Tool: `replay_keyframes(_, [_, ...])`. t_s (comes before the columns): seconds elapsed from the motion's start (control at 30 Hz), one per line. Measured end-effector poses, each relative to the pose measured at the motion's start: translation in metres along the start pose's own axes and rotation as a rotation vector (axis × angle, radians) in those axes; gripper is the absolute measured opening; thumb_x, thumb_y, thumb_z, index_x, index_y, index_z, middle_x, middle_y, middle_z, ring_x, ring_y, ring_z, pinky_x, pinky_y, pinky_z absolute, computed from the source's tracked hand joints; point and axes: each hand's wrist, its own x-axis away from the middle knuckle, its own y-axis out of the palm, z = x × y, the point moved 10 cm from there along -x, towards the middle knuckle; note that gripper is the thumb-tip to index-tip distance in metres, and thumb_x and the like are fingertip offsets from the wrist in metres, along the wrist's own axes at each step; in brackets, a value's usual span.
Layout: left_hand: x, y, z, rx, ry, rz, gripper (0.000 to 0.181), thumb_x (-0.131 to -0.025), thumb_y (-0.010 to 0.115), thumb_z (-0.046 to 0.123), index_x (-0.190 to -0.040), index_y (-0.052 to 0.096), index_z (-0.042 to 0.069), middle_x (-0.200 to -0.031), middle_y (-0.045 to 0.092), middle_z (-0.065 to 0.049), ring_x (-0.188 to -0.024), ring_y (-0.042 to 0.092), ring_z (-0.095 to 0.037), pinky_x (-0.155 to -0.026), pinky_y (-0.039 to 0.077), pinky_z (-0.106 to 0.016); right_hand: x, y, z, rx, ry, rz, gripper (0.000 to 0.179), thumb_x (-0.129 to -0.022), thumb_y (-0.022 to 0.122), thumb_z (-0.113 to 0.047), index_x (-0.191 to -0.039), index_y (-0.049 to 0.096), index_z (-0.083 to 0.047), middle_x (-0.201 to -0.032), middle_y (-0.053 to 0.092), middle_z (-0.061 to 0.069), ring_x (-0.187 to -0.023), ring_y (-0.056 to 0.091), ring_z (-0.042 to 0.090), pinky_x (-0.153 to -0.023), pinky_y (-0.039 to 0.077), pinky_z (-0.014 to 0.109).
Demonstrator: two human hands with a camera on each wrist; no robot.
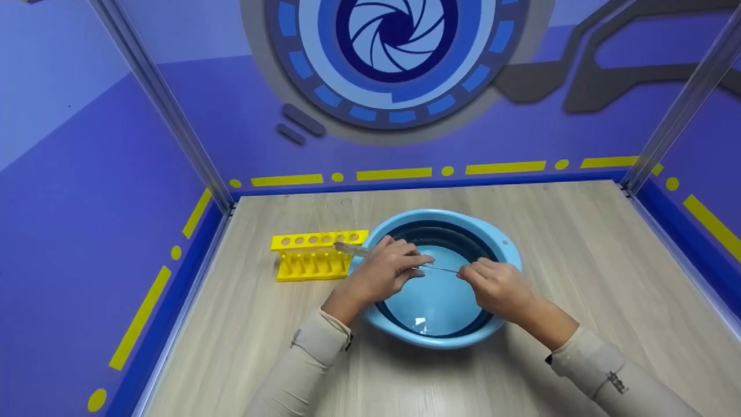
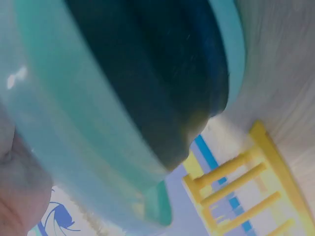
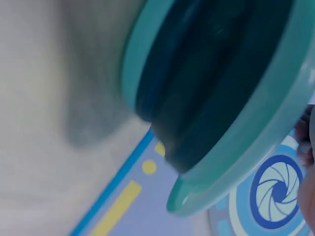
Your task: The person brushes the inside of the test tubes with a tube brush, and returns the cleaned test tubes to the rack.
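Above the blue basin (image 1: 509, 249), my left hand (image 1: 389, 271) grips what looks like a clear test tube (image 1: 427, 267), mostly hidden by the fingers. To the left of that hand sticks out the greyish bristly end of a test tube brush (image 1: 349, 249); whether glass covers the bristles is hard to tell. Its thin wire runs rightward to my right hand (image 1: 499, 288), whose fingers pinch the wire's end. Water with a bright reflection appears to lie in the basin. Part of the left hand (image 2: 22, 182) shows at the left wrist view's edge.
A yellow test tube rack (image 1: 312, 269) stands left of the basin, close to its rim. Faint outlines of clear tubes (image 1: 347, 211) rise at its back. The wooden tabletop (image 1: 602, 289) is bounded by blue-purple panels (image 1: 405, 156) behind and at both sides.
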Motion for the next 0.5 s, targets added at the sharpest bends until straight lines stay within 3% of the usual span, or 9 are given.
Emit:
replay_keyframes(0.1, [-0.001, 0.003, -0.002, 0.048, -0.006, -0.102, 0.039, -0.107, 0.064, 0.036, -0.145, 0.068, 0.03, -0.107, 0.073, 0.005, -0.103, 0.06, -0.015, -0.099, 0.044, -0.037, 0.003, -0.001, -0.006, 0.113, -0.125, 0.037, 0.035, -0.114, 0.052, -0.019, -0.091, 0.074, -0.003, -0.072, 0.07, 0.004, -0.059, 0.064, 0.014, -0.055, 0.057, 0.022])
replay_keyframes(0.17, [0.0, 0.005, -0.005, 0.077, -0.022, -0.152, 0.04, -0.108, 0.062, 0.038, -0.147, 0.066, 0.03, -0.105, 0.072, 0.005, -0.102, 0.058, -0.015, -0.099, 0.042, -0.036, 0.003, 0.0, -0.009, 0.147, -0.174, 0.043, 0.037, -0.115, 0.051, -0.021, -0.093, 0.075, -0.003, -0.073, 0.069, 0.004, -0.059, 0.062, 0.014, -0.056, 0.057, 0.021])
replay_keyframes(0.27, [0.002, 0.006, -0.009, 0.106, -0.048, -0.181, 0.042, -0.108, 0.061, 0.039, -0.149, 0.065, 0.03, -0.103, 0.071, 0.004, -0.099, 0.056, -0.015, -0.098, 0.041, -0.037, 0.001, 0.001, -0.008, 0.106, -0.173, 0.035, 0.033, -0.114, 0.053, -0.02, -0.096, 0.075, -0.003, -0.075, 0.07, 0.004, -0.059, 0.062, 0.014, -0.057, 0.058, 0.022])
replay_keyframes(0.37, [0.003, 0.004, -0.012, 0.094, -0.065, -0.152, 0.042, -0.108, 0.062, 0.039, -0.149, 0.064, 0.031, -0.104, 0.071, 0.004, -0.101, 0.056, -0.015, -0.098, 0.041, -0.037, -0.002, 0.006, 0.008, -0.1, 0.021, -0.029, 0.022, -0.11, 0.061, -0.016, -0.1, 0.076, -0.004, -0.079, 0.074, 0.004, -0.064, 0.066, 0.013, -0.061, 0.06, 0.024])
replay_keyframes(0.5, [0.002, -0.003, -0.012, 0.057, -0.06, -0.067, 0.041, -0.107, 0.063, 0.04, -0.148, 0.065, 0.034, -0.105, 0.069, 0.004, -0.104, 0.054, -0.017, -0.096, 0.042, -0.037, 0.009, 0.021, 0.045, -0.57, 0.576, -0.128, 0.01, -0.104, 0.07, -0.012, -0.103, 0.078, -0.007, -0.082, 0.076, 0.001, -0.067, 0.068, 0.013, -0.062, 0.06, 0.024])
